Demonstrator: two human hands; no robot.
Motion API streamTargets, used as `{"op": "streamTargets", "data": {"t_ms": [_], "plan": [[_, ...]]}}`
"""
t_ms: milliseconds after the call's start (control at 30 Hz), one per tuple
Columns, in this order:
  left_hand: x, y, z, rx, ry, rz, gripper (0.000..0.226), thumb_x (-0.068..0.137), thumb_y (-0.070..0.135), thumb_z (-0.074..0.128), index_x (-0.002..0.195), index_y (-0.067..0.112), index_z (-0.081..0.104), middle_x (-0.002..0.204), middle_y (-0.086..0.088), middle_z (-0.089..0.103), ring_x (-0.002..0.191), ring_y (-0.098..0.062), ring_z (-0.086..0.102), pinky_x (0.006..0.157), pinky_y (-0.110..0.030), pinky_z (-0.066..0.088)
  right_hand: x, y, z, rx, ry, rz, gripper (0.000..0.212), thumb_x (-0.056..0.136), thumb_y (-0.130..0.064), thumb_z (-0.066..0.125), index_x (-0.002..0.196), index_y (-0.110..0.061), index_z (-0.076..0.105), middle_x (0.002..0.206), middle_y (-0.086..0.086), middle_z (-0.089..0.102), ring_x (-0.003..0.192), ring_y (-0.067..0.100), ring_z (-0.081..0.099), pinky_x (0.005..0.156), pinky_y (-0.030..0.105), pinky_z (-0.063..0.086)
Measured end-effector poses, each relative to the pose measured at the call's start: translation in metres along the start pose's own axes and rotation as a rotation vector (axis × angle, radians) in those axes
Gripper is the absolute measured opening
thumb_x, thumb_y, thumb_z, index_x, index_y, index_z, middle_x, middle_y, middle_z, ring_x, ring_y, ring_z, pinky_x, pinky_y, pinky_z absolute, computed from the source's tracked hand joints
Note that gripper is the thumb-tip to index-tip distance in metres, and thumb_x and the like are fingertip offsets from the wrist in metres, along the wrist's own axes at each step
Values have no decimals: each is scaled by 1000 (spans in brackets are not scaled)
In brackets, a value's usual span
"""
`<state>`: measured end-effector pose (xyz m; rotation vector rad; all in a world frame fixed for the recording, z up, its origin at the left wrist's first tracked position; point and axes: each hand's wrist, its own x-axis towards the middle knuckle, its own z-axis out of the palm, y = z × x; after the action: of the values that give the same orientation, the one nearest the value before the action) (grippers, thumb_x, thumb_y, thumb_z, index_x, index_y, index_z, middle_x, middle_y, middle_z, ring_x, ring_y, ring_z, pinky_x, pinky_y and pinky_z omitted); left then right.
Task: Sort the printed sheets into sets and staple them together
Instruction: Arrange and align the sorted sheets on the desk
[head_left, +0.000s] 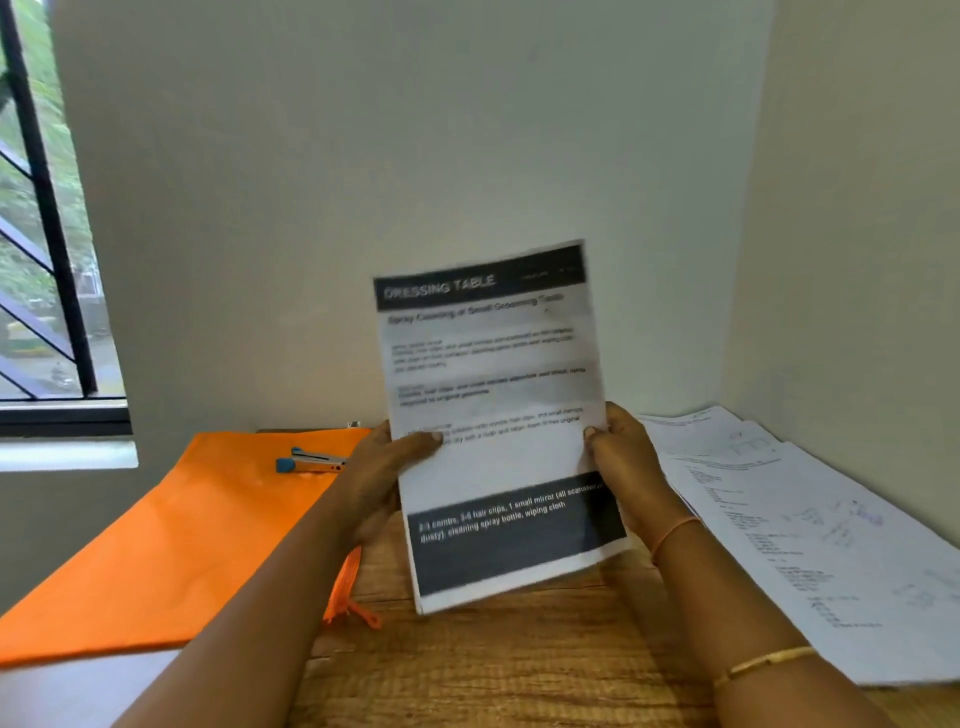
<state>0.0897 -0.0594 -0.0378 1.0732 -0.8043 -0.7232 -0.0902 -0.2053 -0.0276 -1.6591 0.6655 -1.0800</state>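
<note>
I hold a set of printed sheets (498, 426) upright above the wooden table (493, 670), its top page headed "DRESSING TABLE" with dark bands at top and bottom. My left hand (382, 478) grips its left edge, thumb on the front. My right hand (631, 462) grips the right edge the same way. A blue and silver stapler (311, 461) lies on an orange zip pouch (171, 551) to the left, apart from both hands. More printed sheets (810, 535) lie fanned out on the table at the right.
A white wall stands close behind the table, with a side wall at the right. A barred window (47, 260) is at the far left. The pouch's zip pull (366, 616) hangs onto the wood near my left forearm.
</note>
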Motion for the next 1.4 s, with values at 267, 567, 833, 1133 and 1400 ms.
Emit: {"op": "streamTargets", "data": {"t_ms": [267, 567, 833, 1133, 1400], "plan": [[4, -5, -5, 162, 206, 73, 19, 90, 10, 59, 108, 13, 61, 110, -12, 68, 88, -25, 68, 72, -39, 58, -4, 5, 8, -281, -8, -71, 15, 97, -11, 43, 110, -10, 50, 100, 7, 58, 89, 22, 55, 65, 26, 43], [9, -9, -2, -88, 536, 233, 32, 94, 9, 55, 126, 11, 53, 115, -4, 61, 93, -19, 62, 81, -35, 50, -6, 16, 33, 281, -47, 319, 56, 93, -31, 58, 139, -11, 33, 120, 7, 60, 105, 25, 59, 85, 39, 49], [11, -14, -2, -255, 506, 157, 38, 90, 3, 60, 126, 11, 53, 118, -8, 63, 103, -26, 63, 88, -45, 52, -9, 11, 40, 337, -113, 276, 21, 98, -6, 44, 114, -13, 56, 106, 8, 66, 98, 27, 63, 85, 45, 53], [12, 0, -32, 38, 597, 218, 37, 80, 3, 71, 112, 10, 53, 105, -17, 65, 88, -33, 67, 79, -48, 55, 3, 6, -2, -15, 270, -35, 13, 99, -14, 42, 107, -15, 52, 89, 2, 58, 79, 18, 58, 64, 28, 45], [7, -7, -19, 762, 446, 475, 17, 90, 8, 59, 101, 11, 46, 102, -6, 62, 87, -17, 61, 62, -22, 51, -1, -4, -9, -49, 432, -317, 5, 100, -17, 42, 99, -19, 46, 88, -5, 53, 76, 1, 53, 59, 12, 39]]}}
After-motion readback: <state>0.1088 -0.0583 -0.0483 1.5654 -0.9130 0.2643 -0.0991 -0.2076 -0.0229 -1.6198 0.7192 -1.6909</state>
